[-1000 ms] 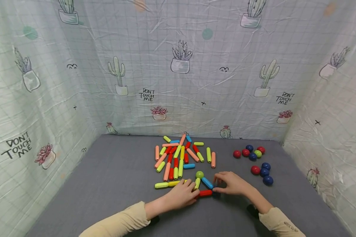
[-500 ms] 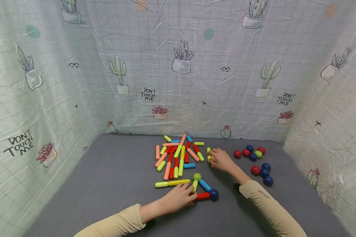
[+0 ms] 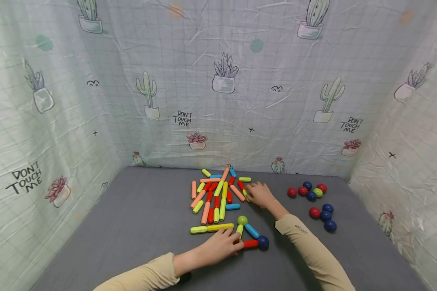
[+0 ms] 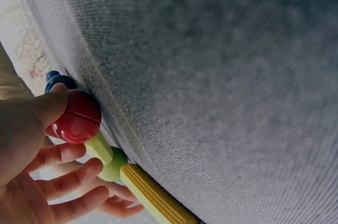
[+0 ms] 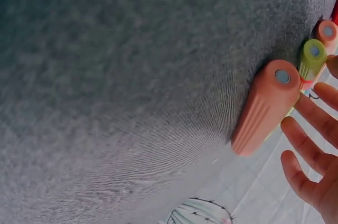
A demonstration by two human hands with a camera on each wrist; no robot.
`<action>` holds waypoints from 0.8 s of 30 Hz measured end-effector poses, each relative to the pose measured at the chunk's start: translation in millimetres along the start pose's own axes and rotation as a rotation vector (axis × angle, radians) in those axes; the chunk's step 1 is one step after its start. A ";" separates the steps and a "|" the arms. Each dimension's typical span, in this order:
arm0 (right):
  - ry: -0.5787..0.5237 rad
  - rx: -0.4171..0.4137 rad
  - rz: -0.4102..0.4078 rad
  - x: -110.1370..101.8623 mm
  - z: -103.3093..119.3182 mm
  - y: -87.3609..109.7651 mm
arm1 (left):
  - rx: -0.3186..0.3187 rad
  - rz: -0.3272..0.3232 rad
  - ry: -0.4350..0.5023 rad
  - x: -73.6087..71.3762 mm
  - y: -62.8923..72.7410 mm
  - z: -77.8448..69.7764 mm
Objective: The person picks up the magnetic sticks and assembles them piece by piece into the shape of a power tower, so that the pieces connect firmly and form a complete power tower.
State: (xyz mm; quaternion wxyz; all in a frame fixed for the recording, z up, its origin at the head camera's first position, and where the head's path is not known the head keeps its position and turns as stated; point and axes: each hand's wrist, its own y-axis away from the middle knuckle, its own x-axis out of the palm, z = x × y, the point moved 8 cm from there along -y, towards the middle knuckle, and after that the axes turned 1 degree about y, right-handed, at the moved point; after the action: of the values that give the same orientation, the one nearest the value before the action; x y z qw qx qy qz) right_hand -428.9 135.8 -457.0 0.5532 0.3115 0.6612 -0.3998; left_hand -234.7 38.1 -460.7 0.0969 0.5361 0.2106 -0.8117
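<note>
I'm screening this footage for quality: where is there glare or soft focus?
Left wrist: glare on the red ball, gray tabletop soft toward the top; right wrist: tabletop dark, soft at upper left; head: fairly even light, faint sheen on the patterned curtain.

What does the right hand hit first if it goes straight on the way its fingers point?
Probably the lime rod lying end to end with a red rod, just ahead of the right hand in the head view. Height is hard to judge, so it might pass over.

The left hand (image 3: 218, 245) pinches between thumb (image 4: 53, 106) and index finger (image 4: 59, 155); farther forward, the right hand (image 3: 261, 195) has its fingers (image 5: 305, 140) spread and slightly bent.
</note>
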 end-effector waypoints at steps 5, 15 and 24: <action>0.009 0.001 0.056 4.3 5.1 -2.2 | 0.004 0.012 0.017 -0.9 -0.7 -0.4; 0.023 0.023 0.088 8.7 4.7 -2.3 | 0.016 0.031 0.044 -2.9 -2.3 -0.3; 0.073 0.040 0.064 7.4 0.2 -1.1 | 0.017 0.033 0.051 -2.0 -2.5 -0.3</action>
State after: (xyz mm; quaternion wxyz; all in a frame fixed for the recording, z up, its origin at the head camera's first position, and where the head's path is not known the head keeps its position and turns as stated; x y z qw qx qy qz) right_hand -431.2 134.9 -464.1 0.5349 0.3579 0.6623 -0.3835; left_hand -234.6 40.3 -458.4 0.1005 0.5609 0.1972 -0.7978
